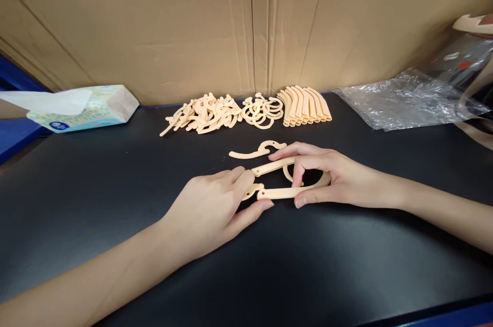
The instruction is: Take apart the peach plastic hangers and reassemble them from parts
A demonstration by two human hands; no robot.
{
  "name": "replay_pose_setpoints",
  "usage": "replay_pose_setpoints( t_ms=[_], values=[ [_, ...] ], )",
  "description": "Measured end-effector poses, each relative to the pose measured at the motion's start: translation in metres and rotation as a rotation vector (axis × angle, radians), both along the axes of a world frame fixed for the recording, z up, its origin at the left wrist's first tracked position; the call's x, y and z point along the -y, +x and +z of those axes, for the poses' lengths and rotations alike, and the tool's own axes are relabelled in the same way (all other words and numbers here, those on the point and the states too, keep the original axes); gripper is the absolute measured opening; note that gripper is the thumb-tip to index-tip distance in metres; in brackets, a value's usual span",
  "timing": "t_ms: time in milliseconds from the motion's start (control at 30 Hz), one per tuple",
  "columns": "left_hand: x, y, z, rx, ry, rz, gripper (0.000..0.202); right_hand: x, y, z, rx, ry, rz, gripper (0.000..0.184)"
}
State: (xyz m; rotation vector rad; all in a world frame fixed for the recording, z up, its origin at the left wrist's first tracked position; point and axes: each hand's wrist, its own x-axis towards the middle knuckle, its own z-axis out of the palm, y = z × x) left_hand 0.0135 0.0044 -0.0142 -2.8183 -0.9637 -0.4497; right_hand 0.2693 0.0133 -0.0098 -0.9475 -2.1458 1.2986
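Note:
Over the middle of the black table, my right hand (pixel 327 173) is closed around two beige plastic hanger arms: an upper arm (pixel 271 167) and a lower arm (pixel 279 193), spread apart with their holed ends pointing left. A thin curved hook (pixel 287 174) shows between them, partly behind my fingers. My left hand (pixel 215 209) is closed at those ends, its fingers on a small beige connecting piece (pixel 251 192) with a hole, mostly hidden by the fingers. Just beyond my hands lies a loose wavy beige piece (pixel 250 153).
Along the back lie a heap of wavy pieces (pixel 210 113), a heap of hooks (pixel 264 111) and a neat stack of hanger arms (pixel 306 105). A tissue pack (pixel 92 106) sits at the left, clear plastic bags (pixel 404 98) at the right. A cardboard wall (pixel 173 24) stands behind.

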Motion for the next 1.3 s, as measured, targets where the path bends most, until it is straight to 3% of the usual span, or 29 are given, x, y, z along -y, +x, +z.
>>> replay_pose_setpoints(
  t_ms=[233,633,900,1300],
  values=[
    [-0.002,-0.002,-0.004,0.023,-0.052,-0.054,0.034,0.001,0.002,-0.001,0.005,0.014,0.002,0.019],
    [-0.004,0.001,-0.004,0.016,0.025,-0.065,0.045,-0.001,0.001,-0.001,0.033,0.079,-0.004,0.020],
    [-0.001,0.002,0.006,-0.035,0.042,-0.063,0.051,0.002,-0.001,0.003,0.011,-0.003,-0.009,0.022],
    [0.001,0.002,0.006,-0.123,0.096,-0.081,0.052,0.002,0.001,0.005,0.013,-0.045,-0.002,0.020]
  ],
)
